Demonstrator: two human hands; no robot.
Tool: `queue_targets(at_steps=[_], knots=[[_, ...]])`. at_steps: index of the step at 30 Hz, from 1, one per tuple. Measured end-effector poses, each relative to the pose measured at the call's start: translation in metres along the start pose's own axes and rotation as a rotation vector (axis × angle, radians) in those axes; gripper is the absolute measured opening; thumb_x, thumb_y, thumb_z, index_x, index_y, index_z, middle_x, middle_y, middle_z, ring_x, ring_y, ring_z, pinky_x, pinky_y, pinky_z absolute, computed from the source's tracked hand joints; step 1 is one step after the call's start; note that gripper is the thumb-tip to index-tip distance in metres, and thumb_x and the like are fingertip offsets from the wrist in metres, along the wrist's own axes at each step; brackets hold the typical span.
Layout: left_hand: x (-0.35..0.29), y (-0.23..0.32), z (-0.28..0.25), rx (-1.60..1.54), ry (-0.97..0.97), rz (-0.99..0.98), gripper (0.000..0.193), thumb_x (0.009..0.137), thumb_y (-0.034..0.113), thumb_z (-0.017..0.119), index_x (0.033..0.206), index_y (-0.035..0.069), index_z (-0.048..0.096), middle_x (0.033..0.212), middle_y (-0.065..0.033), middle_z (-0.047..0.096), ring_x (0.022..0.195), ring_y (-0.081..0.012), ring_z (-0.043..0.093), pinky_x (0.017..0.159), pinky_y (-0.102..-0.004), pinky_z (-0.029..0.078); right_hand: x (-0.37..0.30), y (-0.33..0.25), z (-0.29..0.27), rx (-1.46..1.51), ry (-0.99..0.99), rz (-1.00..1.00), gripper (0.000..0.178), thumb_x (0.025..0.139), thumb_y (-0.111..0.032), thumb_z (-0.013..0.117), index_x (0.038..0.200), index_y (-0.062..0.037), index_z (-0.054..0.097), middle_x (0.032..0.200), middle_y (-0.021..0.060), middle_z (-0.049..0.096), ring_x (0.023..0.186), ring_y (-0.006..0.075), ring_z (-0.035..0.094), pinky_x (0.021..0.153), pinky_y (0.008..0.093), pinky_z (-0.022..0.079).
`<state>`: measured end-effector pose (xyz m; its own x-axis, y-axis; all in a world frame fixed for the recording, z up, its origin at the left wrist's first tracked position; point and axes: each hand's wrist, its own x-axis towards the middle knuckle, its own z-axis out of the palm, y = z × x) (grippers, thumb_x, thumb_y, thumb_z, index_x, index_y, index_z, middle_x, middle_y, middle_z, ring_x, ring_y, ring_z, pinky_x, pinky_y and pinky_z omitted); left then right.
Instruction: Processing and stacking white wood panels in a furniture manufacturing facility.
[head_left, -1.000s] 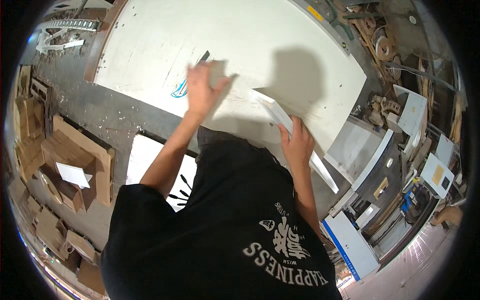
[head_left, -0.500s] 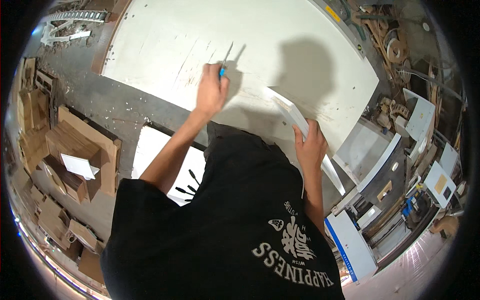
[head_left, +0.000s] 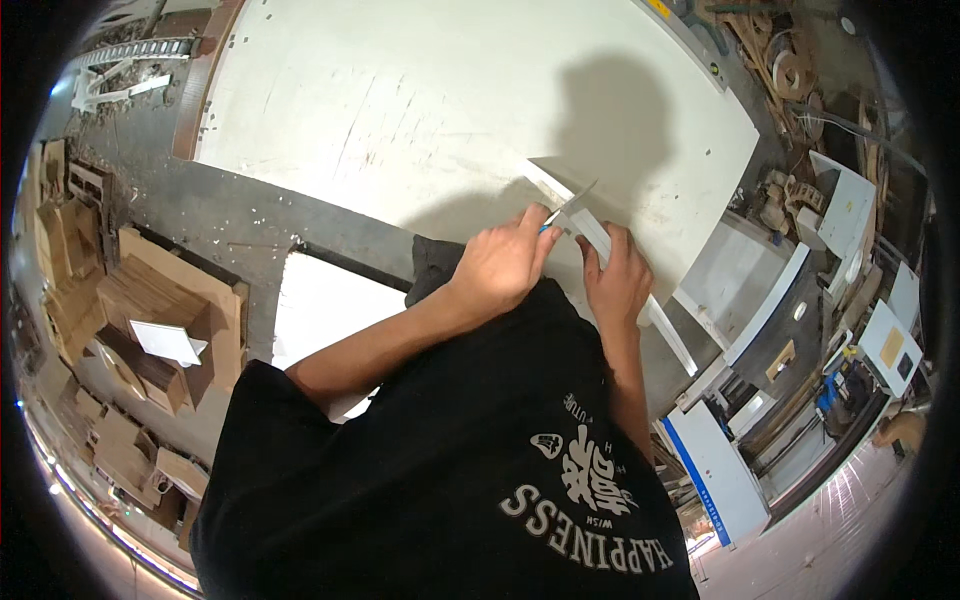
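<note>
My left hand [head_left: 503, 262] is closed around the blue handle of a slim, pointed knife [head_left: 578, 198]. Its blade crosses over a long white strip of board [head_left: 655, 330]; whether the edge touches the strip I cannot tell. Fingers and thumb of my right hand [head_left: 618, 278] grip that strip around its middle, so part of it is hidden. The strip's far end lies over the scratched white worktop [head_left: 300, 90], while its near end sticks out past the worktop's front edge beside my right forearm.
Below the worktop, left of my body, is a white panel [head_left: 325, 310]. Cardboard boxes [head_left: 150, 285] stack up on the floor at the left. White panels [head_left: 845, 220], a tape roll [head_left: 790, 75] and wood scraps crowd the right. A metal level [head_left: 690, 45] lies along the far right edge.
My left hand has brought the knife right and nearer, from above the worktop to the strip. My right hand stays on the strip, its fingers shifted slightly upward.
</note>
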<state>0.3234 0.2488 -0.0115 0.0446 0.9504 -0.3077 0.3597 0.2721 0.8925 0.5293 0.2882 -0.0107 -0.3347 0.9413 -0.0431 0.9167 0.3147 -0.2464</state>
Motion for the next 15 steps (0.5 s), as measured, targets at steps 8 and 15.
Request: queue_targets(at_steps=[8, 15], knots=[[0.011, -0.027, 0.016, 0.095, 0.153, 0.246, 0.021, 0.104, 0.019, 0.059, 0.109, 0.001, 0.05, 0.072, -0.0235, 0.063, 0.065, -0.0458, 0.064, 0.055, -0.0538, 0.049, 0.001, 0.003, -0.001, -0.018, 0.01, -0.025, 0.029, 0.093, -0.031, 0.074, 0.112, -0.0116, 0.064, 0.101, 0.0068, 0.072, 0.083, 0.0341, 0.072, 0.068, 0.0441, 0.055], [0.038, -0.078, 0.005, 0.376, 0.021, 0.232, 0.024, 0.106, 0.025, 0.056, 0.11, 0.002, 0.051, 0.076, -0.0227, 0.066, 0.067, -0.0438, 0.068, 0.057, -0.0508, 0.054, -0.001, -0.002, -0.003, -0.049, -0.057, -0.018, 0.029, 0.094, -0.031, 0.073, 0.113, -0.0112, 0.064, 0.102, 0.0086, 0.072, 0.084, 0.0356, 0.072, 0.069, 0.0445, 0.055]])
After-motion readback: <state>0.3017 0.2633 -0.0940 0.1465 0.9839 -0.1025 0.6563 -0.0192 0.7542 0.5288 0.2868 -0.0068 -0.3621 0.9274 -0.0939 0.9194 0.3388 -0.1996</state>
